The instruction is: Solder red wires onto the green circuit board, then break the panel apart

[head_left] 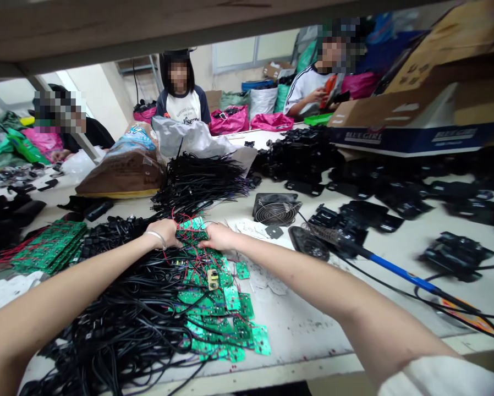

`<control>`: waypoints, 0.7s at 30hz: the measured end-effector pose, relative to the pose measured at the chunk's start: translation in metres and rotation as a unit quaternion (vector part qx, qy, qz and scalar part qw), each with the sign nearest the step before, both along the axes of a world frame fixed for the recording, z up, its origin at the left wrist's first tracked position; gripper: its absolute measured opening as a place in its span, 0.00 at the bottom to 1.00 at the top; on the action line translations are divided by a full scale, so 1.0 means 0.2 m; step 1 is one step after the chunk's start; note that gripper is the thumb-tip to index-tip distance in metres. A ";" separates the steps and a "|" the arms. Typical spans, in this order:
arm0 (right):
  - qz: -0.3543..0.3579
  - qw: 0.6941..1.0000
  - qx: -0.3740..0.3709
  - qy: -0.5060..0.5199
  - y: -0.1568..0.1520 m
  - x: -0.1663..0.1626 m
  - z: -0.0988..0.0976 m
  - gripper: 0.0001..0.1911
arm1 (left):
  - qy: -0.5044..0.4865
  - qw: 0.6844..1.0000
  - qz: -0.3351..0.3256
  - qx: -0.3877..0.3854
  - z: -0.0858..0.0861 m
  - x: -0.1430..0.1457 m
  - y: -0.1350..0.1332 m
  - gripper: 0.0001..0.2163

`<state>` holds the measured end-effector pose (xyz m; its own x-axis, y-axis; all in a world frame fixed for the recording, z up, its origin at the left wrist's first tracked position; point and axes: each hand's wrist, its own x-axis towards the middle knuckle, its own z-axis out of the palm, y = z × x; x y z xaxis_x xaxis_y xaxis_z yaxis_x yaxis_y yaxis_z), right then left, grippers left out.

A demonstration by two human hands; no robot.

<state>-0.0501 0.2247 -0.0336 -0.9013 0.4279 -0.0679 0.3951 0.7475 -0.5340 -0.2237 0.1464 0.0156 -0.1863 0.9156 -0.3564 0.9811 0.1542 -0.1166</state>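
Note:
Both my arms reach forward over a heap of green circuit boards (226, 313) tangled with black cables (127, 324) and thin red wires. My left hand (164, 231), a bracelet on its wrist, is closed on the far end of the heap. My right hand (219, 236) is closed beside it, gripping the same cluster of boards and wires (193, 234). The fingertips are hidden among the wires.
A stack of green boards (49, 247) lies at left. A bundle of black wires (201, 184), a small fan (275, 209), a blue-handled soldering iron (379, 261), black plastic parts (354, 170) and a cardboard box (420, 121) sit beyond. Three people sit across the table.

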 end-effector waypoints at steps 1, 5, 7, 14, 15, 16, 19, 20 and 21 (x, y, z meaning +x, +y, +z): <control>0.007 1.000 0.006 -0.003 0.00 0.00 0.01 0.14 | 0.000 1.000 -0.001 0.001 0.00 0.00 0.00 0.22; 0.055 0.998 0.011 -0.018 0.06 -0.03 0.04 0.17 | -0.020 0.999 -0.027 -0.010 0.01 -0.03 0.02 0.19; 0.078 0.996 0.009 -0.029 0.09 -0.05 0.05 0.18 | -0.028 0.999 -0.033 -0.013 0.01 -0.04 0.04 0.19; 0.083 0.994 0.052 -0.047 0.09 -0.05 0.05 0.17 | 0.001 1.000 -0.011 0.001 -0.02 -0.03 0.03 0.23; 0.079 0.994 0.059 -0.051 0.08 -0.05 0.05 0.16 | 0.008 1.000 -0.007 0.005 -0.02 -0.02 0.02 0.23; 0.076 0.994 0.064 -0.055 0.07 -0.04 0.05 0.16 | 0.014 1.000 -0.002 0.010 -0.03 -0.02 0.01 0.23; 0.071 0.993 0.070 -0.058 0.06 -0.04 0.04 0.16 | 0.025 0.999 0.010 0.023 -0.03 -0.01 0.00 0.24; 0.069 0.994 0.070 -0.057 0.06 -0.05 0.04 0.16 | 0.025 0.999 0.013 0.026 -0.04 -0.01 0.00 0.24; 0.067 0.994 0.068 -0.055 0.06 -0.05 0.03 0.16 | 0.024 0.999 0.015 0.028 -0.04 -0.01 0.00 0.24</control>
<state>-0.0594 0.2366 -0.0274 -0.9410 0.3168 -0.1192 0.3379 0.8592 -0.3843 -0.2265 0.1458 0.0069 -0.2298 0.9275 -0.2949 0.9694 0.1915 -0.1533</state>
